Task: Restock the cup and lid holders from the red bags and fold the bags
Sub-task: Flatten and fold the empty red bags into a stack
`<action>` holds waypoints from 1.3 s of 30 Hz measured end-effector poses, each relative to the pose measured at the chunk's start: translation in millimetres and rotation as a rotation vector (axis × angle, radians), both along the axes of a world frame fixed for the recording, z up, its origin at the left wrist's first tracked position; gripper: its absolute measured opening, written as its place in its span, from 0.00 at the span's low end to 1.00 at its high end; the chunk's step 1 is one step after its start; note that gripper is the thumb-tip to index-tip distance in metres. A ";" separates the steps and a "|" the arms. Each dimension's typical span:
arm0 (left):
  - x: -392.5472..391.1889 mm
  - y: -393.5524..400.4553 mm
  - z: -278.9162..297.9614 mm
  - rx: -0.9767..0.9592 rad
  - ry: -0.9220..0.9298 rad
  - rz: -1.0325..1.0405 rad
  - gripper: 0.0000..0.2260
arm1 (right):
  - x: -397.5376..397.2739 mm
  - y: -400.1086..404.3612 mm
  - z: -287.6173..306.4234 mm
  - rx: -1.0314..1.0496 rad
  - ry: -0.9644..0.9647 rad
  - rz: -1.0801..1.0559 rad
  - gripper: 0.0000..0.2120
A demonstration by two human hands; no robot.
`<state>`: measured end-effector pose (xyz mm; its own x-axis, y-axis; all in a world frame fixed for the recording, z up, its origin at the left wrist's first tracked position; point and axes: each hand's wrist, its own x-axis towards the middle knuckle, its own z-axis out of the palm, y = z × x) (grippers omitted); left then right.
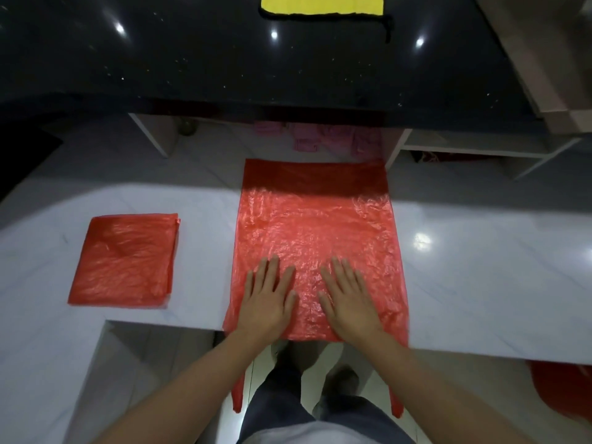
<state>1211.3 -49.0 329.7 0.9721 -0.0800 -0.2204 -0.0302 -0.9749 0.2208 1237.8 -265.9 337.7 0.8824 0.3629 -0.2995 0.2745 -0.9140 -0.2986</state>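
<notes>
fingers straight and slightly spread, the left hand (267, 302) and right hand (347, 301) press flat, side by side, on the near part of a red bag (315, 232) spread open on the white marble counter (480, 283). the bag's handles hang over the counter's front edge. a folded red bag (123, 261) lies well apart to the left. a yellow cloth (322, 4) rests on the black upper counter (192, 59).
</notes>
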 end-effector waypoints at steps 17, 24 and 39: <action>58.0 60.6 -16.1 0.078 -0.091 -0.208 0.24 | 61.0 -97.4 -15.0 -0.165 -0.102 0.039 0.29; 66.2 71.9 9.1 0.147 -0.001 -0.256 0.26 | 32.7 -65.0 12.5 -0.169 0.008 -0.040 0.30; 29.4 -13.7 22.9 0.037 0.191 -0.283 0.25 | 44.2 -52.6 46.2 -0.027 -0.026 0.245 0.23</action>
<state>1240.7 -62.6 352.6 0.8535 -0.3294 -0.4039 -0.2622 -0.9411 0.2134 1282.0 -318.6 383.9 0.7765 0.5593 -0.2904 0.4965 -0.8267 -0.2646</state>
